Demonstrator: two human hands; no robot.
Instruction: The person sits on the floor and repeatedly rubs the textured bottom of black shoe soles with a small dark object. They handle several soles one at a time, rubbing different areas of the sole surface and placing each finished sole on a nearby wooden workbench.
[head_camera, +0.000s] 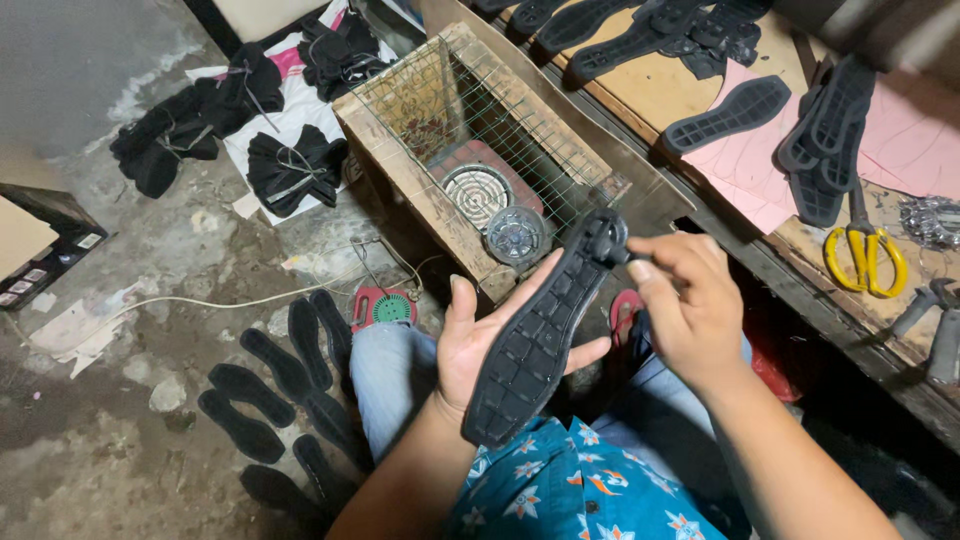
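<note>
Here, the left hand cradles a black rubber shoe sole from beneath, fingers half-curled, over the lap. The right hand pinches the sole's upper end between thumb and fingertips. The sole appears light, flexible and grippy; both ends offer a secure hold. Beyond stands a wire-mesh wooden box containing a heater coil. On the surface lie more soles and yellow scissors.
</note>
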